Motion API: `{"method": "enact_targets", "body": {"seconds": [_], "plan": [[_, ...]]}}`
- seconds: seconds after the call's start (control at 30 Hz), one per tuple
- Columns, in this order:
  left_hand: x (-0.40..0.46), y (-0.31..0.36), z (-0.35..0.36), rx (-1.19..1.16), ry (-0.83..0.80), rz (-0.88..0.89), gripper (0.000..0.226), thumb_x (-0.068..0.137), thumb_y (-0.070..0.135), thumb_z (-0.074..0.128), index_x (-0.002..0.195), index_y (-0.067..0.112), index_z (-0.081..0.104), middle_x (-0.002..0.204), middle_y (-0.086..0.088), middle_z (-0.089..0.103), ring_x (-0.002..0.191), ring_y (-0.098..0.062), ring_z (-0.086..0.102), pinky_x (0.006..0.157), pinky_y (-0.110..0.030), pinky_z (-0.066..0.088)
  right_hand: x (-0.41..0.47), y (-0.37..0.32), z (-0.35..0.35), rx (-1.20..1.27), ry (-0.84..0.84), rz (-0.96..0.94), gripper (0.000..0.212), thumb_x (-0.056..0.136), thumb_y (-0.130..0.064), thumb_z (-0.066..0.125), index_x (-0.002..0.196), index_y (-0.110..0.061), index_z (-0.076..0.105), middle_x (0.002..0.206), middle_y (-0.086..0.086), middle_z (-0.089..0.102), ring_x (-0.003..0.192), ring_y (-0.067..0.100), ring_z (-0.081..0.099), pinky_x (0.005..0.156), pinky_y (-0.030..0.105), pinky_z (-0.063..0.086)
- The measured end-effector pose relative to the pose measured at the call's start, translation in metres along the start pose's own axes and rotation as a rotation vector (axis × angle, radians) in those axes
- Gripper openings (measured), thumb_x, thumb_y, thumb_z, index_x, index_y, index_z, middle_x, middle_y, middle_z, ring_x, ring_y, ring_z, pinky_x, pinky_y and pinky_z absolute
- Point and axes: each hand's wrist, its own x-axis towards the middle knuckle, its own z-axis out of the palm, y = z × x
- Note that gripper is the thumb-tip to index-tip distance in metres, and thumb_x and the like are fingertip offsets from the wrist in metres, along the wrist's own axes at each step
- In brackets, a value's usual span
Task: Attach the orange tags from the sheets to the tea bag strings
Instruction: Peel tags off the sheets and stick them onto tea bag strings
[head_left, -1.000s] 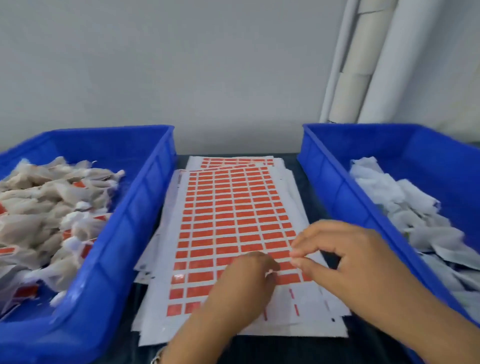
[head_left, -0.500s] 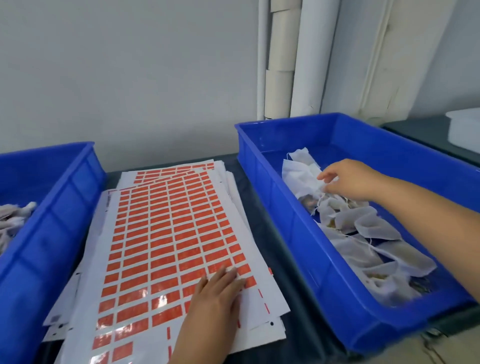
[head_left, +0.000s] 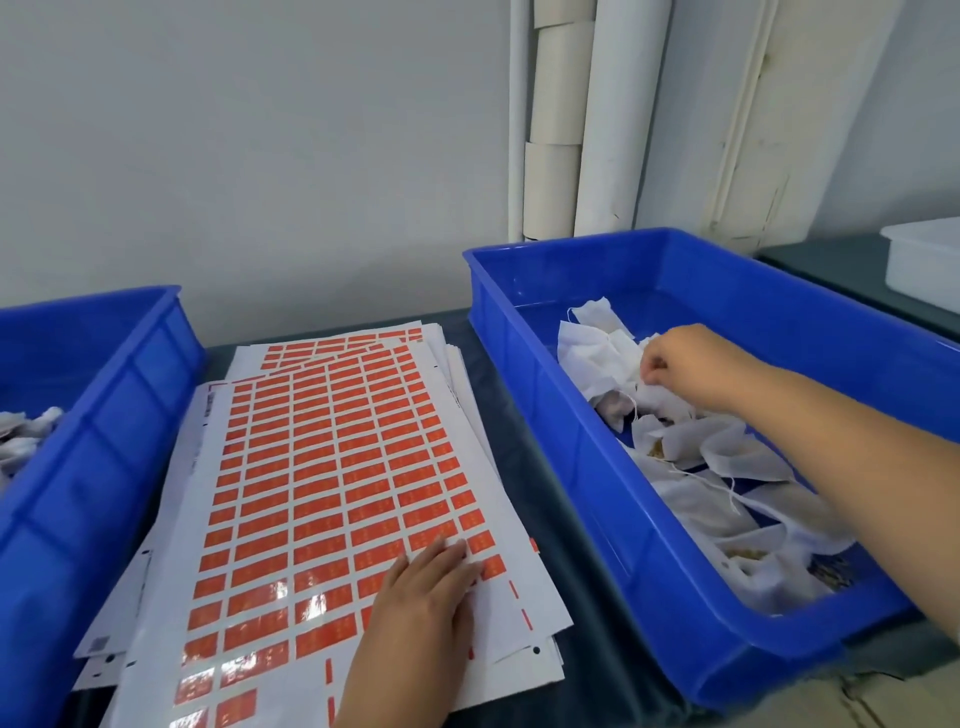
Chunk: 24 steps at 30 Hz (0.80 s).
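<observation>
A stack of white sheets (head_left: 332, 467) printed with rows of orange tags lies between two blue bins. My left hand (head_left: 423, 597) rests flat on the near right part of the top sheet, fingers straight. The right blue bin (head_left: 582, 457) holds a pile of white tea bags (head_left: 701, 467) with thin strings. My right hand (head_left: 685, 366) reaches into that bin near its far end, fingers curled and pinching at a tea bag on top of the pile. Whether an orange tag is still on its fingertips is hidden.
A second blue bin (head_left: 93, 441) at the left holds more tea bags (head_left: 26, 436), only partly in view. White pipes (head_left: 576, 114) stand against the wall behind the right bin. A white tray (head_left: 919, 260) sits on a dark surface at the far right.
My right hand left the sheet, swung right into the right bin and now pinches at a tea bag. My left hand flattened on the sheet. The view turned to the right.
</observation>
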Motion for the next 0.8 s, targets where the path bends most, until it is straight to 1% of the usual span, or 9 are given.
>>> {"method": "enact_targets", "body": {"seconds": [0.1,0.17,0.23,0.33,0.43,0.5,0.6,0.7,0.8], "plan": [[-0.002,-0.001,-0.001,-0.061,0.028,-0.003,0.040,0.097,0.043,0.038,0.137,0.045,0.036,0.149,0.027,0.023,0.140,0.001,0.015,0.108,-0.022,-0.005,-0.007,-0.009,-0.024,0.173,0.180,-0.055,0.018,0.092,-0.009,0.056,0.083,-0.022,0.065,0.092,-0.006,0.064,0.081,0.010,0.053,0.064,0.020,0.037],[-0.006,0.000,-0.004,-0.192,0.080,-0.038,0.032,0.094,0.039,0.047,0.125,0.044,0.050,0.140,0.027,0.039,0.129,0.004,0.034,0.111,-0.019,0.012,-0.017,-0.023,-0.041,0.252,0.261,-0.116,0.026,0.091,-0.008,0.056,0.074,-0.029,0.059,0.083,-0.013,0.062,0.078,0.005,0.055,0.063,0.015,0.035],[-0.011,0.002,-0.011,-0.341,0.156,-0.097,0.022,0.091,0.034,0.055,0.108,0.048,0.055,0.125,0.030,0.049,0.105,0.008,0.047,0.104,-0.016,0.031,-0.029,-0.044,-0.055,0.327,0.321,-0.198,0.025,0.090,-0.011,0.059,0.074,-0.030,0.057,0.081,-0.017,0.061,0.077,-0.002,0.056,0.063,0.012,0.036],[-0.013,0.001,-0.029,-0.501,0.289,-0.174,0.026,0.088,0.031,0.060,0.086,0.055,0.049,0.102,0.041,0.044,0.084,0.015,0.046,0.083,-0.006,0.040,-0.048,-0.081,-0.069,0.461,0.393,-0.324,0.020,0.087,-0.013,0.065,0.078,-0.028,0.056,0.080,-0.017,0.063,0.073,-0.009,0.058,0.063,0.005,0.041],[-0.013,-0.001,-0.056,-0.656,0.376,-0.200,0.023,0.085,0.035,0.061,0.083,0.056,0.050,0.093,0.043,0.045,0.085,0.012,0.051,0.063,0.000,0.042,-0.068,-0.122,-0.073,0.499,0.392,-0.431,0.019,0.085,-0.014,0.066,0.079,-0.027,0.054,0.079,-0.017,0.065,0.076,-0.009,0.058,0.064,0.006,0.043],[-0.012,-0.001,-0.080,-0.738,0.392,-0.209,0.015,0.077,0.048,0.058,0.088,0.056,0.051,0.094,0.041,0.048,0.085,0.012,0.053,0.050,0.001,0.040,-0.082,-0.148,-0.071,0.535,0.344,-0.485,0.021,0.085,-0.014,0.067,0.078,-0.028,0.053,0.078,-0.015,0.066,0.075,-0.007,0.059,0.067,0.007,0.045],[-0.015,-0.004,-0.109,-0.759,0.417,-0.126,0.041,0.058,0.065,0.054,0.098,0.063,0.045,0.098,0.045,0.047,0.089,0.012,0.054,0.055,-0.004,0.042,-0.099,-0.181,-0.056,0.622,0.237,-0.489,0.026,0.083,-0.012,0.069,0.075,-0.031,0.052,0.077,-0.011,0.068,0.073,-0.003,0.062,0.068,0.012,0.049],[-0.030,-0.010,-0.116,-0.726,0.430,-0.004,0.057,0.055,0.078,0.054,0.107,0.070,0.034,0.111,0.052,0.038,0.105,0.023,0.040,0.058,0.004,0.038,-0.111,-0.209,-0.026,0.786,0.139,-0.408,0.027,0.082,-0.012,0.071,0.071,-0.028,0.052,0.077,-0.005,0.069,0.068,0.004,0.066,0.061,0.021,0.055],[-0.050,-0.020,-0.103,-0.665,0.419,0.059,0.069,0.059,0.083,0.054,0.121,0.064,0.029,0.124,0.047,0.033,0.118,0.019,0.033,0.074,0.011,0.027,-0.120,-0.228,0.007,0.999,0.070,-0.265,0.023,0.082,-0.012,0.070,0.071,-0.024,0.054,0.071,-0.006,0.068,0.058,0.003,0.067,0.048,0.011,0.049]]}}
